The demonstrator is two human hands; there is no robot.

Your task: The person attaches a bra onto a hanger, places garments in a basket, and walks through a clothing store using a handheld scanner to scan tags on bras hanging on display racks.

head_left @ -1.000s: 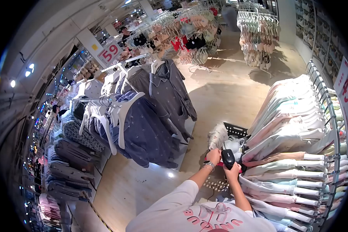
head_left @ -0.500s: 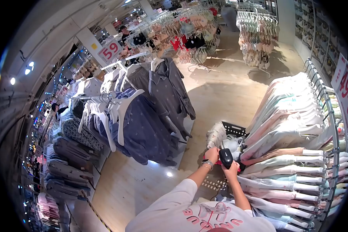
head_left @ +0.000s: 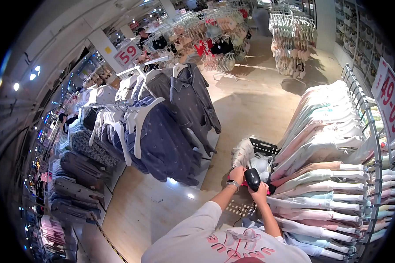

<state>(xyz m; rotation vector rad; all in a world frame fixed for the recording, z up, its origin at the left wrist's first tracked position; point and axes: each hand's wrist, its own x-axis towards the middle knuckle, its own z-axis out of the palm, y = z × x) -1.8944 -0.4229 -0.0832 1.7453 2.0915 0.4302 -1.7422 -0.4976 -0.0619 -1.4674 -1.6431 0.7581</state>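
Note:
A black handheld barcode scanner is gripped in my right hand, its rounded head tilted up in front of me. Just left of the scanner is my left hand, with a watch and bracelets on its wrist. Its fingers look curled, but what they hold is hidden. Something pinkish-red shows beneath both hands, only in slivers. Under and beyond them is a black perforated basket with white garments inside. A pale patterned garment sits at its left side. A dark cable hangs below my hands.
Close on my right, a long rack carries many pale garments. To the left stand dark blue pajamas and grey ones on white hangers. Underwear racks stand farther back. Price signs hang nearby; people are distant.
The scanner and both hands have shifted very slightly left and the scanner's angle has changed a little. The view has moved slightly. My right hand keeps its hold on the scanner.

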